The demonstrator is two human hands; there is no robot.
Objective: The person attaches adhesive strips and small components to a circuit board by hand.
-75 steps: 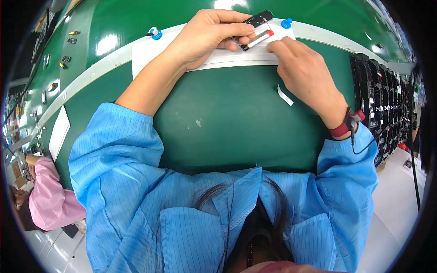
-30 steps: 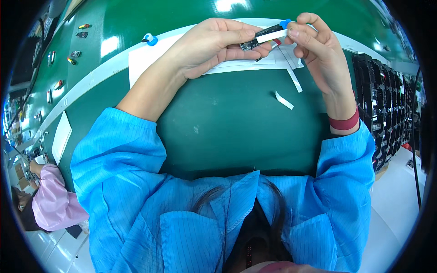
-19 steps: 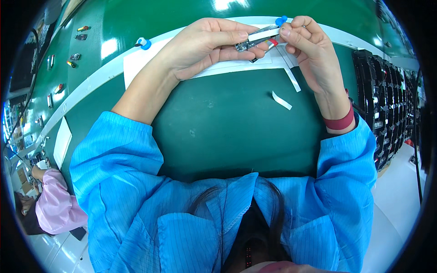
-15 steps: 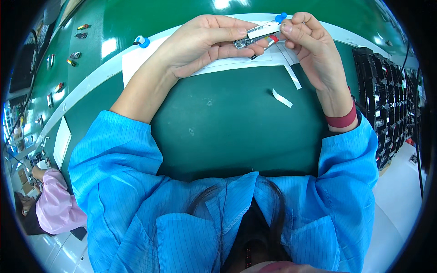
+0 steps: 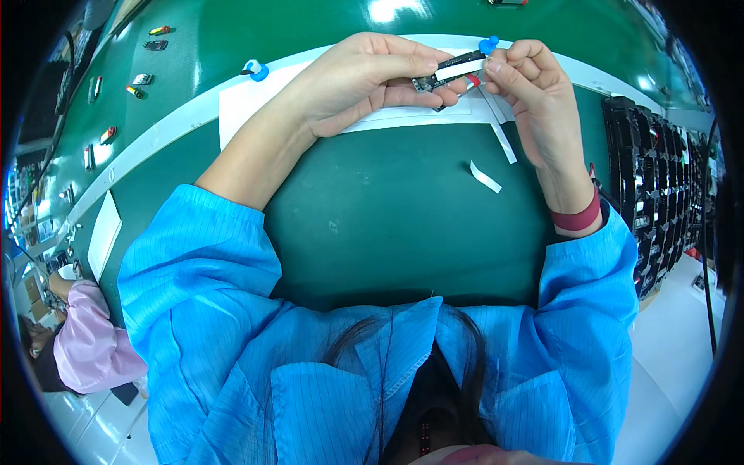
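My left hand (image 5: 360,81) is closed on a small, narrow circuit board (image 5: 425,83), pinching its left end between thumb and fingers. Along the board runs a white strip (image 5: 459,70), with a dark band of the board visible above it. At the strip's right end, my right hand (image 5: 539,97) pinches with thumb and forefinger. A small red-tipped thing (image 5: 473,80) shows just under the board, partly hidden by my left fingers. Right behind the board's right end is a blue knob-like piece (image 5: 488,45).
White paper (image 5: 240,108) lies under my hands, with a long white strip (image 5: 504,142) across its edge. A short strip (image 5: 486,178) lies on the green table (image 5: 372,209). Black racks (image 5: 651,186) stand at right. A blue-white cap (image 5: 256,70) is at left, near a pink-sleeved co-worker (image 5: 97,341).
The white strip has tilted and now sits lower along the board, baring a dark band above it. Both hands keep their hold. The whole view has shifted slightly.
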